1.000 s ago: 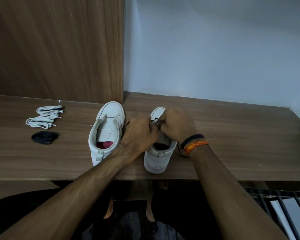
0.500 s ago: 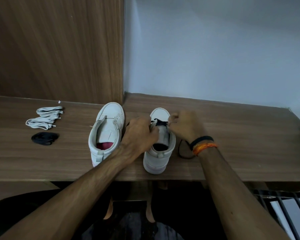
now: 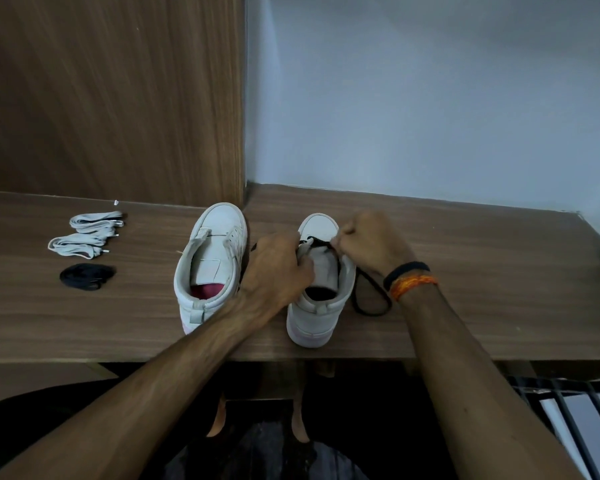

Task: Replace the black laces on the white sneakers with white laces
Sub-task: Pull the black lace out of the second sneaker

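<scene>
My right hand [image 3: 371, 244] pinches the black lace [image 3: 368, 296] at the right sneaker [image 3: 321, 306] while my left hand [image 3: 278, 268] grips its tongue on the wooden shelf [image 3: 465, 306]; the left sneaker [image 3: 208, 268] stands unlaced, white laces [image 3: 87, 233] coiled well apart.

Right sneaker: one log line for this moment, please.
stage: unlacing | right sneaker: black lace partly out | left hand: holds tongue | right hand: pinches lace | white laces: unused

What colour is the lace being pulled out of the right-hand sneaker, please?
Black; the lace shows best in the head view, trailing beside the sneaker.
</scene>
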